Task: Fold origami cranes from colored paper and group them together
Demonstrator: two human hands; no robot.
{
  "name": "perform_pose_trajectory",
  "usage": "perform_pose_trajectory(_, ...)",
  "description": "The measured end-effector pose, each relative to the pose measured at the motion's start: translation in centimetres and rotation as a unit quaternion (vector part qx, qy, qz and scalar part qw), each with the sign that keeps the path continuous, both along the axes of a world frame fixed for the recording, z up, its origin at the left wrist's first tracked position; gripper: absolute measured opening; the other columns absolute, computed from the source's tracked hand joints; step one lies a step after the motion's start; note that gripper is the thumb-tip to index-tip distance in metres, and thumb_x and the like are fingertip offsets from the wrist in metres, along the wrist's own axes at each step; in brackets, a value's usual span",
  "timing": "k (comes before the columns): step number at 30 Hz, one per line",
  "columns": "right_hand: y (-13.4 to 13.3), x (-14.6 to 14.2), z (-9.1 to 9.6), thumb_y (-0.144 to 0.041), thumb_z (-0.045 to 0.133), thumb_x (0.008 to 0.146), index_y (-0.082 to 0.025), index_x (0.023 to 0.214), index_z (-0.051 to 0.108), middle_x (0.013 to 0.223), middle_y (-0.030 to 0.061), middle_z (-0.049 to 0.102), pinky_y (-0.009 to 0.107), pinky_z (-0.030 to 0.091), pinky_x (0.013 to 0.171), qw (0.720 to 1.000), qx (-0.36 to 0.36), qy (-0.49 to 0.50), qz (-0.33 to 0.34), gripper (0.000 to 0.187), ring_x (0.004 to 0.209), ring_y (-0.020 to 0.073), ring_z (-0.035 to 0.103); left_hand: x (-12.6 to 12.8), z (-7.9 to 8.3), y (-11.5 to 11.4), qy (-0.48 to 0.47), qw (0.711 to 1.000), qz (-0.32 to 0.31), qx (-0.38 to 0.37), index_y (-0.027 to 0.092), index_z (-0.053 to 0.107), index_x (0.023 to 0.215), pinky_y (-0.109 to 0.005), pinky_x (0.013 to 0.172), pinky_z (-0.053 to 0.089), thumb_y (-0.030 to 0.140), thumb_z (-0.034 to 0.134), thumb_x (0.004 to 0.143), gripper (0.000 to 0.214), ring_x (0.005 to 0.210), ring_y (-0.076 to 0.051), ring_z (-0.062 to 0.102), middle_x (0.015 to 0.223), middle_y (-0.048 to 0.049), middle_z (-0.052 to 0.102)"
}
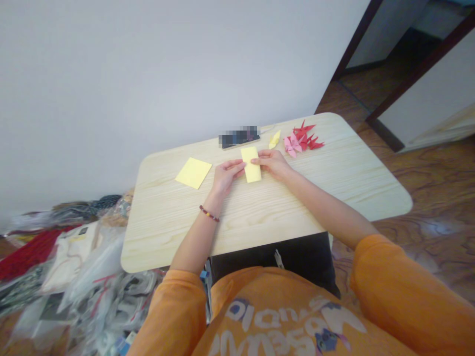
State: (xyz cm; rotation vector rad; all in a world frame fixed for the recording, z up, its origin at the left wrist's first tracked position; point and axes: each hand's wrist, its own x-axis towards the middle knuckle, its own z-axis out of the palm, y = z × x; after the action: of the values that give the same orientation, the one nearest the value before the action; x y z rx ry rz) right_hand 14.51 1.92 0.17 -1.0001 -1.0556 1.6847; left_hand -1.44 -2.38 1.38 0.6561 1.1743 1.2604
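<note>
A folded yellow paper strip (251,166) lies on the light wooden table (260,212), long side pointing away from me. My left hand (225,176) rests at the strip's left edge, fingertips pressing on it. My right hand (272,162) presses the strip's right edge near the top with curled fingers. A beaded bracelet (209,213) circles my left wrist.
A stack of yellow square paper (193,172) lies left of my hands. At the table's far side sit a blurred dark object (239,136), a small yellow folded piece (274,139), and pink (292,145) and red (306,136) origami figures. Plastic bags (74,277) crowd the floor at left.
</note>
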Motion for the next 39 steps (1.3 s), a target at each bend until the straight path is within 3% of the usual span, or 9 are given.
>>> perform_pose_trajectory(14,-0.05,0.06,0.21,-0.026,0.088,0.04,-0.016,0.072,0.066,0.073,0.0021,0.071,0.031,0.053,0.075,1.0,-0.007,-0.013,-0.002,0.04,0.068,0.015,0.066,-0.16,-0.24,0.05,0.013,1.0,-0.011,0.018,0.013,0.069,0.071,-0.03,0.081,0.055,0.016,0.084,0.05,0.026,0.069,-0.012,0.066,0.073,-0.0038,0.071)
perform_pose_trajectory(22,-0.21,-0.03,-0.14,-0.028,0.087,0.045,-0.017,0.072,0.065,0.072,0.0039,0.071,0.037,0.053,0.078,0.998,0.026,-0.055,0.026,0.036,0.068,0.0184,0.067,-0.08,-0.73,0.34,0.055,0.995,0.051,0.067,0.013,0.07,0.075,-0.03,0.076,0.054,0.03,0.083,0.054,0.03,0.07,-0.014,0.065,0.077,-0.0052,0.071)
perform_pose_trajectory(39,-0.07,0.1,-0.35,-0.028,0.088,0.043,-0.017,0.072,0.066,0.073,0.0042,0.072,0.037,0.054,0.077,0.998,0.025,-0.052,0.028,0.038,0.068,0.0186,0.067,-0.16,-0.69,0.27,0.056,0.995,0.048,0.071,0.013,0.071,0.075,-0.03,0.077,0.054,0.031,0.084,0.052,0.031,0.071,-0.013,0.065,0.078,-0.0052,0.072)
